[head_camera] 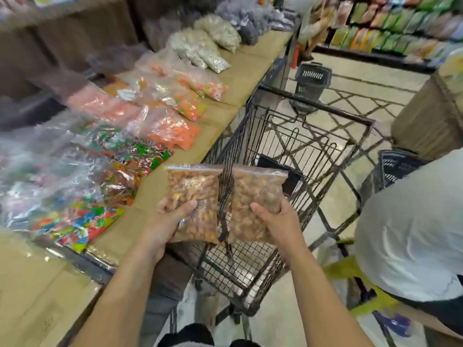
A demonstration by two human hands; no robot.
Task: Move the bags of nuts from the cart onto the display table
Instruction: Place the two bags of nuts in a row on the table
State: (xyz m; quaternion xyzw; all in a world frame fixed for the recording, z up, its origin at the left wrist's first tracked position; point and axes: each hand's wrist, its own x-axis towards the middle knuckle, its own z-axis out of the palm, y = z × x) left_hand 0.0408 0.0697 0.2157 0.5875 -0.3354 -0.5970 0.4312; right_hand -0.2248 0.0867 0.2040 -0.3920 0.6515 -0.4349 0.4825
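I hold two clear zip bags of brown nuts upright above the near end of the black wire cart (pixel 313 151). My left hand (pixel 167 221) grips the left bag of nuts (pixel 195 194) from below, over the cart's left rim beside the table edge. My right hand (pixel 278 221) grips the right bag of nuts (pixel 253 196) over the cart basket. The cart basket looks empty of bags. The display table (pixel 155 181), covered in brown cardboard, runs along the left.
Bags of colourful sweets (pixel 82 221), orange snacks (pixel 170 131) and pale seeds (pixel 200 51) lie in rows on the table. A person in a grey shirt (pixel 411 234) bends at the right. Black baskets (pixel 310 78) stand on the floor beyond the cart. Shelves line the far right.
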